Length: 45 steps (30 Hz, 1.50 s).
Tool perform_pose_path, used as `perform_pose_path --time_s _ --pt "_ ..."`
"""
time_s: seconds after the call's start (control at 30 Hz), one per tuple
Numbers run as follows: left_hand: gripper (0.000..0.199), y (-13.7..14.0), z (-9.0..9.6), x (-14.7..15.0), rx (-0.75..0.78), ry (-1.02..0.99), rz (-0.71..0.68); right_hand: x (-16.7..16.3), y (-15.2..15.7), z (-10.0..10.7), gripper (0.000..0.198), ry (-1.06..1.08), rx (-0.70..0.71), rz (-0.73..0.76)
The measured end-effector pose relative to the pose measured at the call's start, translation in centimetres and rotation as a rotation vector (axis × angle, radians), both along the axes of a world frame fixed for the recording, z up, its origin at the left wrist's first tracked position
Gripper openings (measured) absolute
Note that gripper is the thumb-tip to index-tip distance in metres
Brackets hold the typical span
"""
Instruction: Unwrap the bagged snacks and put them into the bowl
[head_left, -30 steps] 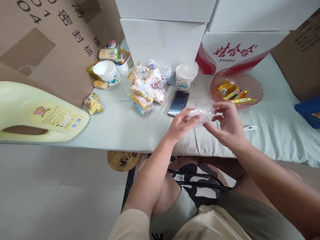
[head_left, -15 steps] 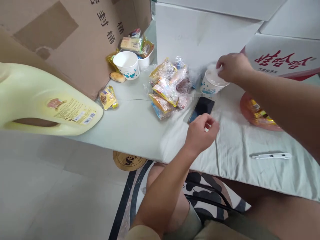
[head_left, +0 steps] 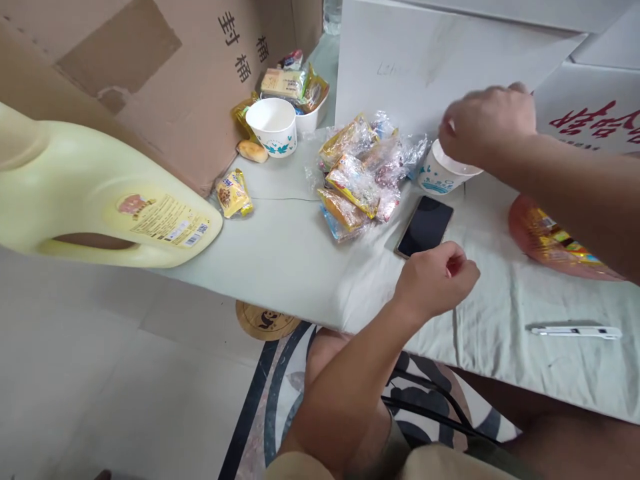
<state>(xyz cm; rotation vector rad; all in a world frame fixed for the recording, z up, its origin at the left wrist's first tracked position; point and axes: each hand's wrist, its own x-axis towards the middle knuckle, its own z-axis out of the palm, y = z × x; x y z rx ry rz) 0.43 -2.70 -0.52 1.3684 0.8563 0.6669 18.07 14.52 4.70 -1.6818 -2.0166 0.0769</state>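
My left hand [head_left: 439,280] is curled into a loose fist just in front of a dark smartphone [head_left: 426,227], and nothing shows between its fingers. Above a white paper cup with a blue print [head_left: 440,175] hovers my right hand [head_left: 493,123], fingers bent down and slightly blurred. Whatever its fingertips may pinch is hidden. The cup's far rim is partly covered by that hand. To the left of the cup lies a pile of snacks in clear and coloured wrappers [head_left: 353,180].
At left are a pale yellow jug [head_left: 125,200] and a cardboard box [head_left: 150,93]. Near it sit another paper cup [head_left: 273,127], a filled tub [head_left: 315,120] and a yellow snack packet [head_left: 234,193]. A red plate [head_left: 525,233] and white utility knife [head_left: 575,331] lie right; white boxes [head_left: 400,67] stand behind.
My right hand has lifted from inside the cup's rim to above it, and clear film seen at its fingers no longer shows. The view has shifted left; my left hand stays curled.
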Motion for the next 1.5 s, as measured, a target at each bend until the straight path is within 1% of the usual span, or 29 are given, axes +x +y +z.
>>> perform_pose_path --time_s 0.03,0.07,0.1,0.13,0.17,0.2,0.27,0.33,0.47,0.53,0.6,0.63,0.67,0.7,0.77,0.8,0.83,0.9,0.93,0.97,1.03,1.1,1.13,1.23,1.3,1.37,1.4,1.5 --pt "0.022 -0.1 -0.1 0.1 0.023 0.019 -0.010 -1.8 -1.5 0.4 0.022 -0.152 0.023 -0.064" --pt "0.021 -0.2 -0.3 0.2 0.051 0.047 -0.017 -3.8 -2.9 0.5 0.026 -0.232 -0.037 -0.102" --pt "0.020 -0.2 -0.5 0.4 0.086 0.080 -0.021 -5.8 -4.2 0.4 0.034 -0.237 -0.157 -0.090" --pt "0.019 -0.2 -0.7 0.6 0.126 0.114 -0.032 -7.7 -5.2 -0.1 0.045 -0.215 -0.278 -0.021" --pt "0.020 -0.2 -1.0 0.9 0.166 0.145 -0.049 -9.3 -6.0 -0.6 0.056 -0.202 -0.369 0.031" --pt "0.023 -0.2 -1.2 1.1 0.201 0.174 -0.069 -10.6 -6.5 -1.3 0.062 -0.200 -0.412 0.052" --pt "0.031 -0.2 -1.8 1.5 0.243 0.225 -0.112 -12.1 -7.1 -2.2 0.063 -0.199 -0.394 0.032" --pt "0.032 -0.1 -2.2 1.5 0.283 0.278 -0.117 -12.1 -7.6 -2.3 0.058 -0.195 -0.370 -0.005" --pt "0.016 0.0 -2.8 0.7 0.386 0.346 -0.079 -9.5 -10.0 -1.0 0.048 -0.228 -0.347 -0.027" --pt "0.016 0.0 -2.9 0.4 0.387 0.376 -0.073 -7.5 -12.1 -0.4 0.046 -0.202 -0.264 -0.020" --pt "0.016 0.1 -2.9 0.4 0.334 0.370 -0.062 -5.1 -15.0 -0.4 0.043 -0.101 -0.159 -0.043" --pt "0.014 0.0 -2.8 0.5 0.278 0.322 -0.050 -3.9 -16.7 -0.7 0.041 -0.035 -0.107 -0.080" --pt "0.009 -0.1 -2.7 0.7 0.197 0.233 -0.048 -2.6 -18.5 -1.3 0.038 0.033 -0.063 -0.125" --pt "0.010 -0.3 -2.6 1.0 0.093 0.111 -0.062 -1.5 -20.4 -2.0 0.035 0.099 -0.028 -0.178" --pt "0.029 -0.9 -2.3 2.0 -0.140 -0.156 -0.132 0.2 -24.0 -3.8 0.031 0.197 0.017 -0.254" --pt "0.037 -1.2 -2.2 2.7 -0.240 -0.251 -0.152 0.8 -25.6 -4.7 0.030 0.231 0.027 -0.249" --pt "0.044 -1.6 -2.1 3.4 -0.315 -0.298 -0.150 1.2 -27.1 -5.6 0.030 0.264 0.017 -0.205" --pt "0.052 -2.3 -2.2 5.0 -0.383 -0.287 -0.081 2.0 -29.2 -6.8 0.025 0.322 -0.023 -0.076" --pt "0.054 -2.5 -2.3 5.8 -0.388 -0.266 -0.040 2.5 -29.9 -7.2 0.022 0.347 -0.032 -0.040" --pt "0.055 -2.6 -2.4 6.5 -0.385 -0.249 -0.018 3.3 -30.5 -7.5 0.020 0.362 -0.031 -0.043" --pt "0.053 -2.5 -2.8 7.5 -0.373 -0.229 -0.022 5.6 -31.3 -7.8 0.025 0.335 -0.026 -0.144" --pt "0.053 -2.2 -3.1 8.1 -0.348 -0.205 -0.021 8.5 -32.1 -8.0 0.033 0.224 -0.074 -0.248" --pt "0.054 -2.1 -3.3 8.3 -0.337 -0.190 -0.015 9.9 -32.5 -8.2 0.037 0.147 -0.115 -0.274" --pt "0.060 -1.6 -3.4 8.1 -0.322 -0.170 0.025 12.9 -34.0 -8.9 0.045 -0.057 -0.241 -0.293" --pt "0.069 -1.3 -3.3 7.8 -0.318 -0.193 0.058 13.9 -34.7 -9.3 0.044 -0.117 -0.289 -0.274" --pt "0.080 -1.0 -3.0 7.4 -0.333 -0.249 0.070 14.3 -35.1 -9.3 0.038 -0.121 -0.301 -0.235" --pt "0.081 -0.9 -2.8 7.2 -0.353 -0.284 0.068 14.3 -35.2 -9.1 0.035 -0.114 -0.296 -0.228" --pt "0.071 -0.5 -2.2 6.9 -0.451 -0.356 0.067 13.7 -35.3 -7.9 0.029 -0.031 -0.246 -0.274"
